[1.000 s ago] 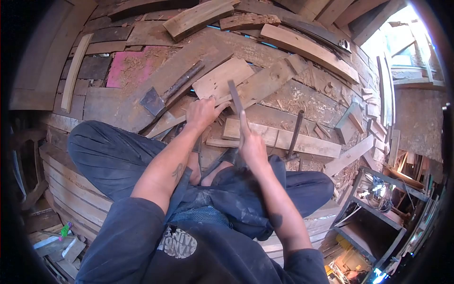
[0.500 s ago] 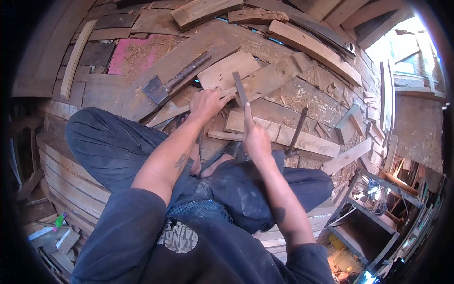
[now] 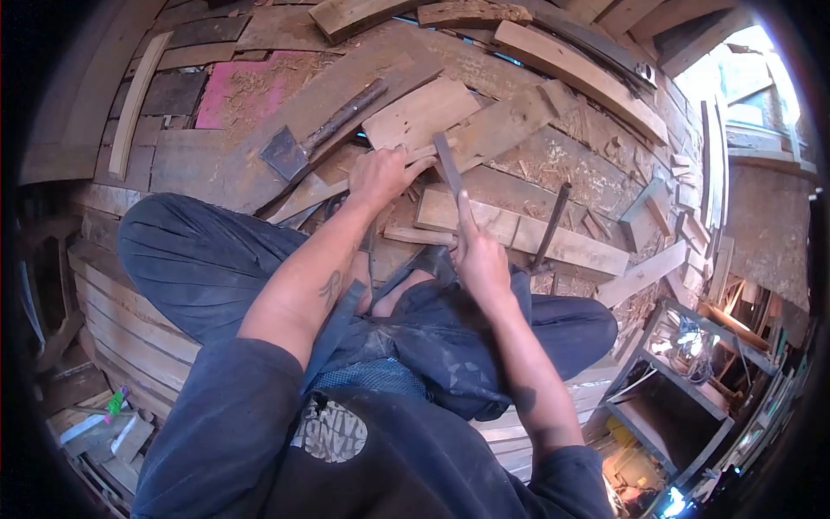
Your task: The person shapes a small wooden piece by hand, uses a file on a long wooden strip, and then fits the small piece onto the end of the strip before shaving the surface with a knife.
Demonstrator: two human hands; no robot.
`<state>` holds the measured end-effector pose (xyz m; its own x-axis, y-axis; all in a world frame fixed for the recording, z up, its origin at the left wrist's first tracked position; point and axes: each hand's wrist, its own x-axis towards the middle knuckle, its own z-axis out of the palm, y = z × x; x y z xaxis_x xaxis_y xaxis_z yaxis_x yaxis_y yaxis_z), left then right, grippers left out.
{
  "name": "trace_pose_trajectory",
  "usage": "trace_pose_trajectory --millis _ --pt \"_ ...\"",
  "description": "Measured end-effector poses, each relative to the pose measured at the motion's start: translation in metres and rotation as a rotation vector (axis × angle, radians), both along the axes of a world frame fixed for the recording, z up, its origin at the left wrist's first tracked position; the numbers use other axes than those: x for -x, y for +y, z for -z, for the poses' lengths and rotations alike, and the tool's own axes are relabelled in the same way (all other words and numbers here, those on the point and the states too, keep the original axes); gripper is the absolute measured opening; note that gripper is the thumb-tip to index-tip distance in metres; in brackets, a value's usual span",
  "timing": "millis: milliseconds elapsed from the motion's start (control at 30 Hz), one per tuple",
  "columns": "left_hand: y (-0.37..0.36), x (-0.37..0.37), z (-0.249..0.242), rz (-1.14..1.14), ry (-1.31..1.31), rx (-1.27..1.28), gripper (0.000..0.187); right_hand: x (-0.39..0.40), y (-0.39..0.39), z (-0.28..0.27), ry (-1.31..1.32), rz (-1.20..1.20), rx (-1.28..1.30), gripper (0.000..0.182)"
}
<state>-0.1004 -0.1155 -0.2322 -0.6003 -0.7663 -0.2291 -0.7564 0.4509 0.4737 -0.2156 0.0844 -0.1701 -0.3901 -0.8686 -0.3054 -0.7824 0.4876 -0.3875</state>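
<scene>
A narrow wooden strip (image 3: 307,201) slants across the boards, and my left hand (image 3: 379,180) is closed over it, thumb stretched along its right end. My right hand (image 3: 481,259) grips a flat metal file (image 3: 449,163), index finger laid along it and its handle hidden in the palm. The file points up and left, its upper part right at the strip's tip. Under and behind the strip lie a pale flat board (image 3: 419,114) and a longer plank (image 3: 510,130). A hatchet (image 3: 285,154) with a dark handle rests left of my left hand.
Near my right knee, a hammer-like tool (image 3: 552,227) leans across a pale wooden bar (image 3: 571,248). A long beam (image 3: 588,82) lies at the back right, with shavings and offcuts around it. A pink panel (image 3: 238,91) lies at the back left. An open-fronted wooden cabinet (image 3: 670,424) stands at lower right.
My right hand and the file have shifted slightly right and down. My left hand stays on the strip, and the whole view has moved a little.
</scene>
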Motion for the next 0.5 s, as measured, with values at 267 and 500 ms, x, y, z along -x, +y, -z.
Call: trace_pose_trajectory --millis 267,500 --pt "-0.001 0.001 0.001 0.023 -0.038 -0.022 0.077 0.019 -0.080 0.023 0.070 0.056 0.077 0.070" --pt "-0.004 0.002 -0.005 0.021 -0.084 -0.065 0.075 -0.009 0.017 0.007 -0.012 -0.013 0.011 0.081"
